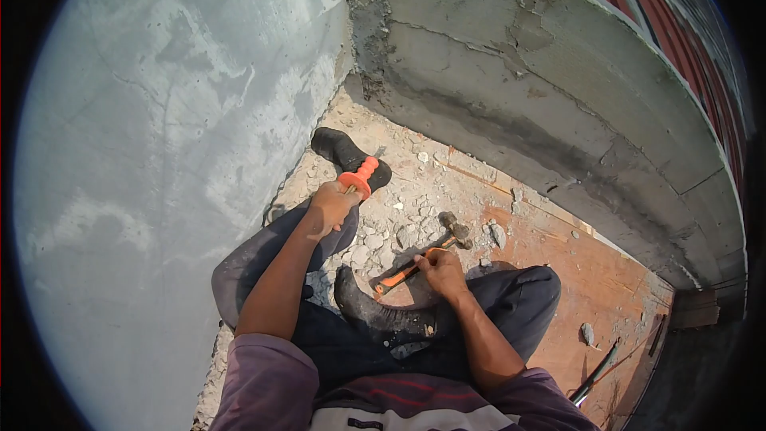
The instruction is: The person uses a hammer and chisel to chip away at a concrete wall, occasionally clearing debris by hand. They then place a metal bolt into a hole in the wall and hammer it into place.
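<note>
My left hand point(331, 206) is closed round the metal shank of a chisel with an orange ribbed grip and round guard point(359, 179), near my dark shoe point(339, 148). My right hand point(443, 271) is closed on the black and orange handle of a hammer point(403, 273). The hammer's worn metal head point(455, 229) points up and away over the rubble, and the handle end lies near my other boot point(375, 311). The chisel's tip is hidden by my left hand.
Broken concrete pieces point(407, 235) lie between my legs. A grey wall point(159, 152) rises at the left, a low concrete wall point(542, 104) runs along the front and right. Brown boarding point(590, 279) covers the floor at right, with a dark rod point(594, 373) on it.
</note>
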Demonstrator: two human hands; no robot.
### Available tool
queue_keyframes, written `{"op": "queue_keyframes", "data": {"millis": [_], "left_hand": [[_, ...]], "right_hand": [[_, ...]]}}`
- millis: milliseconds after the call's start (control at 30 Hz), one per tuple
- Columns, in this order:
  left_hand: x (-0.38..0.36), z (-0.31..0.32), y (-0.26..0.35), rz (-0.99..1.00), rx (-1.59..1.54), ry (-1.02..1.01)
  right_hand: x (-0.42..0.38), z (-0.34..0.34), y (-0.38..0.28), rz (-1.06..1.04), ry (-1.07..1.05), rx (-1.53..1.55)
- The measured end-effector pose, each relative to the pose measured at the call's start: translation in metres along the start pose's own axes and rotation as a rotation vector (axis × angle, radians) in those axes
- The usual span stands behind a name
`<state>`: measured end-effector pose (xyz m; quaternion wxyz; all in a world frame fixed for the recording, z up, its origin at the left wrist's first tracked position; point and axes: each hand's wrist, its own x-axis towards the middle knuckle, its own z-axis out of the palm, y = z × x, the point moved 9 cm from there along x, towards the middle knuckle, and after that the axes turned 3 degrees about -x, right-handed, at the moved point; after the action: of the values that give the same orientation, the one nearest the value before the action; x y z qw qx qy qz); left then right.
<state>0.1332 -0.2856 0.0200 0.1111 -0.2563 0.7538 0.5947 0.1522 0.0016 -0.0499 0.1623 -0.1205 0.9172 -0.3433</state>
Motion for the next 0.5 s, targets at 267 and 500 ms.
{"op": "queue_keyframes", "data": {"millis": [267,500], "left_hand": [[0.002,0.001,0.000,-0.022,0.017,0.030],[0.002,-0.001,-0.002,0.015,-0.022,0.009]], "right_hand": [[-0.130,-0.107,-0.297,-0.736,-0.621,0.933],[-0.200,-0.124,-0.385,-1.054,-0.874,1.164]]}}
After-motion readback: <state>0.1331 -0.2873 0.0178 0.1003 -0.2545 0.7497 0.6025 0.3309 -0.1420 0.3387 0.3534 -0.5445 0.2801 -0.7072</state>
